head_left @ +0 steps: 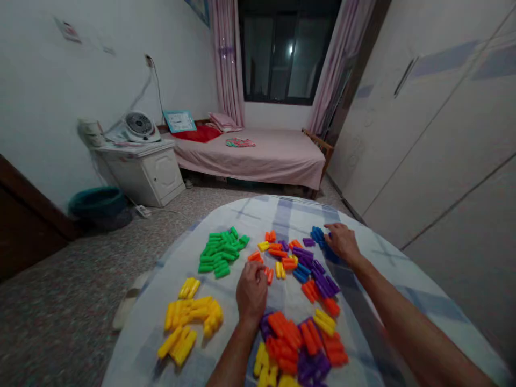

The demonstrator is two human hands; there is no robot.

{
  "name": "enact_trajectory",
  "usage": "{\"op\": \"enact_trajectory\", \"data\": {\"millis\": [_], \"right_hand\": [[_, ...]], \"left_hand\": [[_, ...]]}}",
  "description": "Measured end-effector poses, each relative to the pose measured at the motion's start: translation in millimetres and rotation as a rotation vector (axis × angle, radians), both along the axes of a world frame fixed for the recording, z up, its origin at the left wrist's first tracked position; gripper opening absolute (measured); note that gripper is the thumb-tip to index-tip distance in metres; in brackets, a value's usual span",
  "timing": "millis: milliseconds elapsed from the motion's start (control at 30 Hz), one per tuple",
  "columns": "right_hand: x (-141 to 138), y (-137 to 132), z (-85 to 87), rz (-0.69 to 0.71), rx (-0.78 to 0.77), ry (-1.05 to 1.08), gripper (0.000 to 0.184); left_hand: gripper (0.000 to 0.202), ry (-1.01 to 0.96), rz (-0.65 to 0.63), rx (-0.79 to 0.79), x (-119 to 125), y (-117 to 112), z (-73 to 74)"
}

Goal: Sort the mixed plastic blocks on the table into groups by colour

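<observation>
Coloured plastic blocks lie on a table under a checked cloth (250,215). Green blocks (221,251) form a pile at the far left, and yellow blocks (191,322) a pile at the near left. A mixed heap of orange, purple and yellow blocks (300,346) sits near me, with more mixed pieces (300,263) in the middle. My left hand (252,293) rests knuckles up at the centre, fingers curled around an orange block (269,275). My right hand (342,242) reaches to the far right and touches a small cluster of blue blocks (317,234).
Beyond the table stands a bed with a pink sheet (262,153). A white cabinet (141,172) with a small fan (138,126) is at the left, a teal basin (98,201) on the floor beside it. White wardrobe doors (435,118) line the right side.
</observation>
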State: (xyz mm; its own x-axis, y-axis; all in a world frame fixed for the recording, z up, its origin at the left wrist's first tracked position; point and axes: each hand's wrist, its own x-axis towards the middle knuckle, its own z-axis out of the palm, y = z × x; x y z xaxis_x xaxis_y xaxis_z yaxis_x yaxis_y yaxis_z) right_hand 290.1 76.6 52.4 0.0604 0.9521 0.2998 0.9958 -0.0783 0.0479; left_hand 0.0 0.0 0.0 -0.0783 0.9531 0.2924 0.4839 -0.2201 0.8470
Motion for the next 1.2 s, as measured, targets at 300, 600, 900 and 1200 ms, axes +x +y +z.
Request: {"op": "enact_trajectory", "data": {"millis": [300, 600, 900, 1200], "right_hand": [[-44, -4, -6.8, 0.286, -0.267, 0.155, 0.036], [-47, -7, -13.2, 0.288, -0.43, 0.277, 0.065], [-66, -17, -12.6, 0.29, -0.388, 0.358, 0.051], [-66, -21, -23.2, 0.38, -0.136, 0.455, 0.033]], "left_hand": [[0.019, 0.003, 0.019, -0.004, 0, 0, -1.3], [0.019, 0.005, 0.021, -0.017, 1, -2, 1.3], [0.019, 0.007, 0.016, -0.005, 1, 0, -2.2], [0.02, 0.0, 0.021, -0.004, 1, -2, -1.8]]}}
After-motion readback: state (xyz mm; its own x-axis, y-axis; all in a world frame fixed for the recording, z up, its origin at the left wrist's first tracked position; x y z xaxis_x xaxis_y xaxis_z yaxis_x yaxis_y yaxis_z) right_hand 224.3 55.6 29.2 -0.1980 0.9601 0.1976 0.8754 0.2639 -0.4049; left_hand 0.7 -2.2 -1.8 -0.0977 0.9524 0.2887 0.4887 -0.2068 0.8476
